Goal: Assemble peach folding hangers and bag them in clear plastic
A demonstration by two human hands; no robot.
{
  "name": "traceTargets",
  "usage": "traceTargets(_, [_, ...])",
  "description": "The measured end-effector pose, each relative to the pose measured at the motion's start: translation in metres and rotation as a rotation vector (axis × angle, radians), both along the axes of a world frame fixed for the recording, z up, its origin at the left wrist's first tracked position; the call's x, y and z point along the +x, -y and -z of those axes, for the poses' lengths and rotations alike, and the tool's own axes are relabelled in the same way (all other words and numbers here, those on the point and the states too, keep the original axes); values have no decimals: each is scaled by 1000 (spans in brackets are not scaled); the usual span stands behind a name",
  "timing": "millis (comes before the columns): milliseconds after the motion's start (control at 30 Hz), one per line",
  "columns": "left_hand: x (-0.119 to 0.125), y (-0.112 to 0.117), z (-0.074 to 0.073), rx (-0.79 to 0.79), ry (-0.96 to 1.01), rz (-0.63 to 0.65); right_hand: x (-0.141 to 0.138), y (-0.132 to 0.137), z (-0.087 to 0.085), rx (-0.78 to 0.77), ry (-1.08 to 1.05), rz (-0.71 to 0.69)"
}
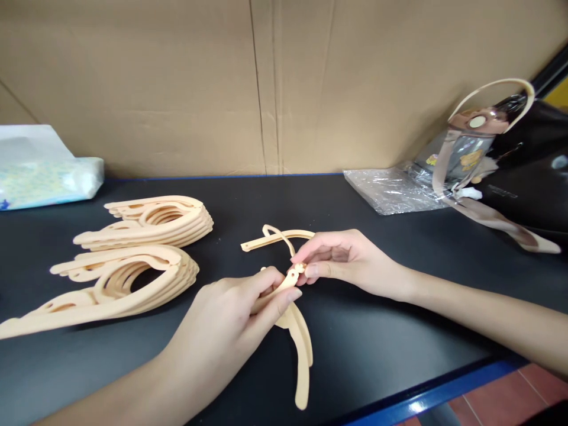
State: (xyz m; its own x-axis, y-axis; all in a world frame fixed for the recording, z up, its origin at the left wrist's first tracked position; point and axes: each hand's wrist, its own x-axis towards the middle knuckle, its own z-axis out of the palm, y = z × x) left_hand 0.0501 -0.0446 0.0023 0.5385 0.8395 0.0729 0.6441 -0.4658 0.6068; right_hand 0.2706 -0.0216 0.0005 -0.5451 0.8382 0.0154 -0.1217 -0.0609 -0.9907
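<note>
My left hand (239,313) is closed, its thumb and fingers pinching a beige plastic hanger arm (289,278) with a hole near its end. My right hand (344,260) is closed too, its fingertips on a thin curved hanger hook (286,241) where it meets the end of that arm. The fingers partly hide this joint. Below my left fingers a curved hanger piece (302,367) points toward the table's front edge. Behind the hook, another slim hanger arm (260,241) reaches left from behind my right hand.
Two stacks of folded beige hangers, a rear stack (195,222) and a front stack (184,281), lie on the black table (248,201) at left. A tissue pack (57,177) stands behind them. At right are a plastic bag (390,189), a strapped bottle (465,154) and a black bag (528,171).
</note>
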Motion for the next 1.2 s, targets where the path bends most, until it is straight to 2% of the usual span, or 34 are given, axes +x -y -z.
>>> traceTargets(233, [1, 0, 1, 41, -17, 25, 1, -1, 1, 22, 44, -18])
traceTargets(433, [1, 3, 3, 95, -10, 36, 3, 2, -3, 160, 135, -28])
traceTargets(733, [0, 4, 4, 146, -32, 40, 6, 8, -12, 579, 446, -5])
traceTargets(933, [1, 4, 4, 124, -38, 28, 4, 15, -16, 890, 523, 9])
traceTargets(1033, [2, 3, 3, 90, -46, 16, 3, 16, -15, 887, 522, 63])
traceTargets(1200, [2, 2, 2, 3, -72, -17, 3, 14, -11, 720, 404, 78])
